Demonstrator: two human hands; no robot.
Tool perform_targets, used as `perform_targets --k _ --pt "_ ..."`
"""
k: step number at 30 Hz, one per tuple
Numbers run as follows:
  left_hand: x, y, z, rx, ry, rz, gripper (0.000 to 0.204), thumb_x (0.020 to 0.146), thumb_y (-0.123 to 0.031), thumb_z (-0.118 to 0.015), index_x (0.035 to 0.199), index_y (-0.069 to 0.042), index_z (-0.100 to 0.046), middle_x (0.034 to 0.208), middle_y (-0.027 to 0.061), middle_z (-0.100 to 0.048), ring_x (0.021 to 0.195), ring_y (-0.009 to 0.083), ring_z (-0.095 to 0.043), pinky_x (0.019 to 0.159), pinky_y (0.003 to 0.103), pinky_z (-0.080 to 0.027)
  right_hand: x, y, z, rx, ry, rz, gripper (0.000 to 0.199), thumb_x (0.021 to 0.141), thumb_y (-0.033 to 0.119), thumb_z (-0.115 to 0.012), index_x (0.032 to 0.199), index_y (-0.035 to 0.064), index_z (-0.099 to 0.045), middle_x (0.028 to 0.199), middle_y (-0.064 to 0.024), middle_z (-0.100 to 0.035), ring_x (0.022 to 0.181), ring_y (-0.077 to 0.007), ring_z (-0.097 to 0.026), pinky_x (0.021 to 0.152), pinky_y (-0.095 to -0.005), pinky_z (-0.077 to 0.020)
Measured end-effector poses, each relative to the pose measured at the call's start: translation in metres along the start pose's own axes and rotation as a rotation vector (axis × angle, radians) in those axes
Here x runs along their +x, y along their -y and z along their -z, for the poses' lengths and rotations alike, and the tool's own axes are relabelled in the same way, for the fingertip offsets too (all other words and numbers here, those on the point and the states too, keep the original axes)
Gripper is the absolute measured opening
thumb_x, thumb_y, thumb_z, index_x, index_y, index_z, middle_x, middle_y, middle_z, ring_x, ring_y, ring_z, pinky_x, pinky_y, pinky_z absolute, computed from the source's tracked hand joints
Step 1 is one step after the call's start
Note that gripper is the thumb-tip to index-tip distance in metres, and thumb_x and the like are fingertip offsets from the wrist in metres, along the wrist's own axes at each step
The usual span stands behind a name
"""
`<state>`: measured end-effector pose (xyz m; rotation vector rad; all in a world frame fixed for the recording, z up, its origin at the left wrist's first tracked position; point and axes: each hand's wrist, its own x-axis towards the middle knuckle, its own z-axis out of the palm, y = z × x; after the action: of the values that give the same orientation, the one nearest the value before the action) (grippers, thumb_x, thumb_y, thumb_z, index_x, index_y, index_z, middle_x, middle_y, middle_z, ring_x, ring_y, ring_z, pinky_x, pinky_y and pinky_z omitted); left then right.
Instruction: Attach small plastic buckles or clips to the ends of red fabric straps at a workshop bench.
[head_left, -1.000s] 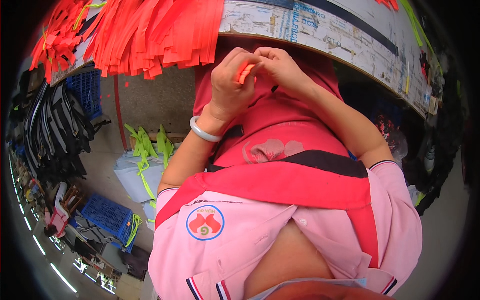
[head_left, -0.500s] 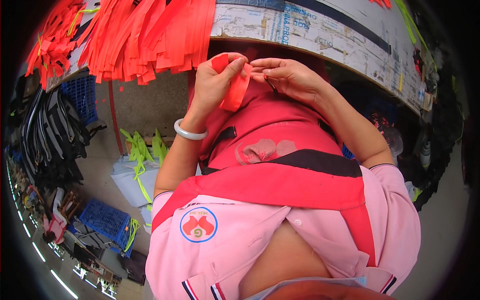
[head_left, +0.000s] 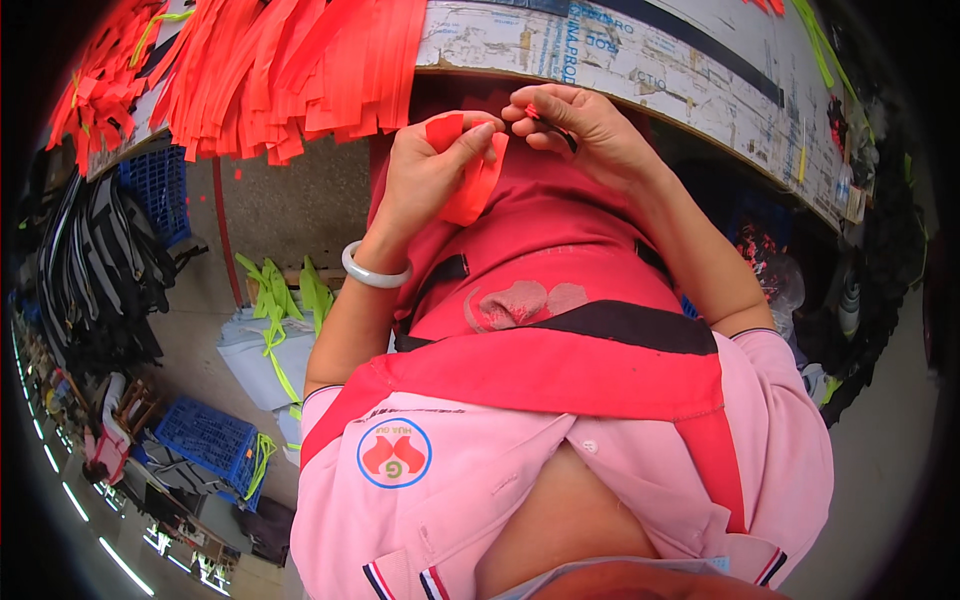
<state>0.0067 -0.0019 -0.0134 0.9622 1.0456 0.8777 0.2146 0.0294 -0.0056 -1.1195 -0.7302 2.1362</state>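
A bright orange-red fabric strip (head_left: 474,190) is pinched in my left hand (head_left: 420,170), its free end hanging down over the red apron. Thumb and fingers press together on the strip near its top. Just to the right, my right hand (head_left: 605,135) is curled around a small slim dark tool (head_left: 559,130); its exact kind is mostly hidden by the fingers. A small red scrap (head_left: 532,112) shows at the right fingertips. The two hands are close together, with a narrow gap between their fingertips, in front of the table's near edge.
Many orange-red strips (head_left: 290,80) drape over the edge of the worn table (head_left: 490,42). Left of me hang grey and black straps (head_left: 95,270). Below stand a blue crate (head_left: 205,435) and yellow-green strips (head_left: 270,292). A clear plastic bag (head_left: 788,285) is at the right.
My right hand has drawn away from the strip, up and slightly right, and the red scrap now shows at its fingertips. My left hand still holds the strip in nearly the same place.
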Motion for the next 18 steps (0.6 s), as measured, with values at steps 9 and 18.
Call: perform_targets --k 9,18 --pt "0.0 0.0 -0.002 0.008 -0.015 -0.049 0.017 0.092 -0.012 -0.059 0.095 0.003 -0.067 0.077 -0.0006 -0.064 0.071 0.0048 -0.056 0.064 0.019 -0.046 -0.004 0.0 -0.001 -0.147 0.071 0.069 0.026 0.095 0.02 -0.057 0.108 -0.002 -0.059 0.098 -0.0112 -0.066 0.084 -0.013 -0.065 0.074 -0.0231 -0.0525" --pt "-0.002 0.006 -0.005 0.003 -0.052 -0.127 0.02 0.093 -0.013 -0.06 0.106 0.001 -0.067 0.078 -0.0029 -0.064 0.058 -0.0004 -0.047 0.049 0.015 -0.033 -0.002 -0.006 -0.007 -0.019 0.147 0.078 0.026 0.097 0.022 -0.052 0.11 0.0008 -0.059 0.083 -0.0041 -0.064 0.068 -0.0083 -0.059 0.068 -0.0209 -0.0487"
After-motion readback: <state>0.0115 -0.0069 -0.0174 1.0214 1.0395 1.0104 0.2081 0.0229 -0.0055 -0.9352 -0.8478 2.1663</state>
